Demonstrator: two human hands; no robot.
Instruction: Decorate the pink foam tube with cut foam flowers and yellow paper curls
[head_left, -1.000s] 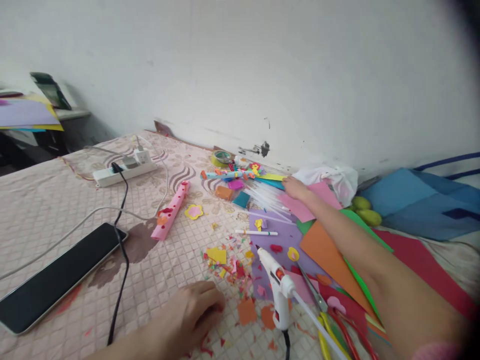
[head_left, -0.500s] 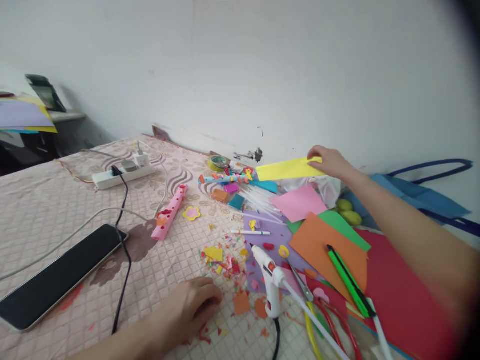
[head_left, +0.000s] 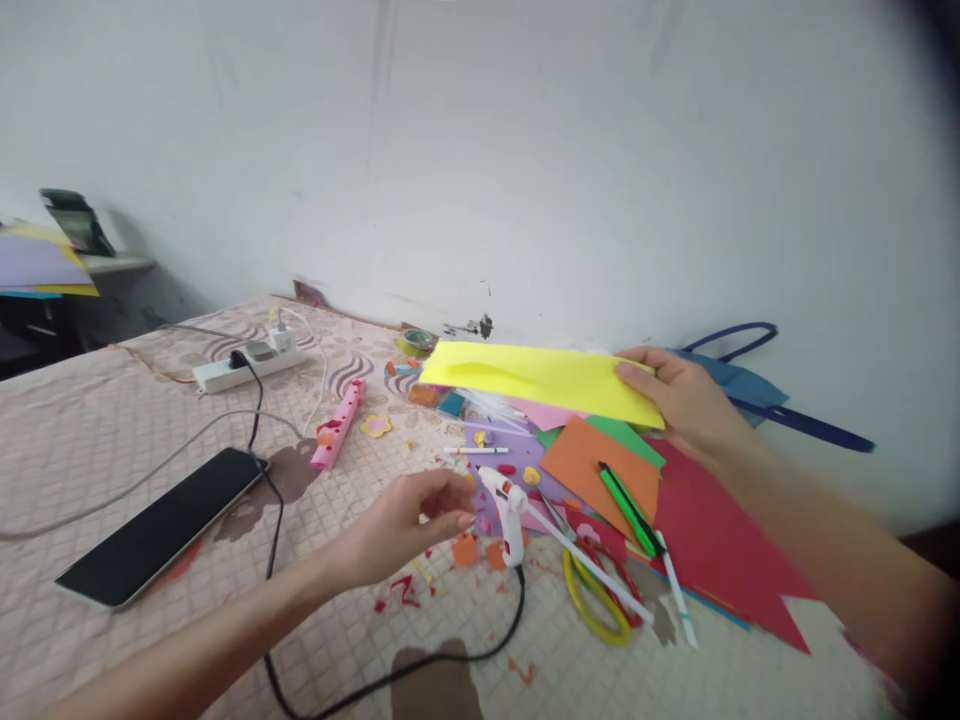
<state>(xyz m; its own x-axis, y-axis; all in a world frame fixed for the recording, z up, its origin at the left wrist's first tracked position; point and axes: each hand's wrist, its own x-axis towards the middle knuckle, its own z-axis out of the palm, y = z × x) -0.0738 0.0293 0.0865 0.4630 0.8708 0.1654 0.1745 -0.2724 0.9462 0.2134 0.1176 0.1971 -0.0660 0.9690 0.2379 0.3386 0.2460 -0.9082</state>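
Observation:
My right hand (head_left: 667, 390) pinches the right end of a yellow sheet (head_left: 525, 375), folded or bent lengthwise, and holds it above the craft supplies. Fingers apart and curved, my left hand (head_left: 420, 520) hovers over the table with nothing in it. Just right of its fingertips is a white glue gun (head_left: 506, 510) with a long white stick in its back end. Beyond lie a purple sheet (head_left: 491, 437) scattered with small cutouts, an orange sheet (head_left: 574, 455) and a green cutter (head_left: 626, 508). Scissors with yellow handles (head_left: 600, 610) lie right of the glue gun.
A black phone-like slab (head_left: 165, 530) and a white power strip (head_left: 247, 368) lie left, with cords across the cloth. A pink decorated roll (head_left: 339, 425) and a flower cutout (head_left: 376, 426) lie mid-table. Red sheets (head_left: 720, 530) and a blue bag (head_left: 739, 385) are right.
My right hand has brought the yellow sheet nearer and lower, showing more of its face. My left hand has lifted and reached forward, its fingers opening. The view has shifted.

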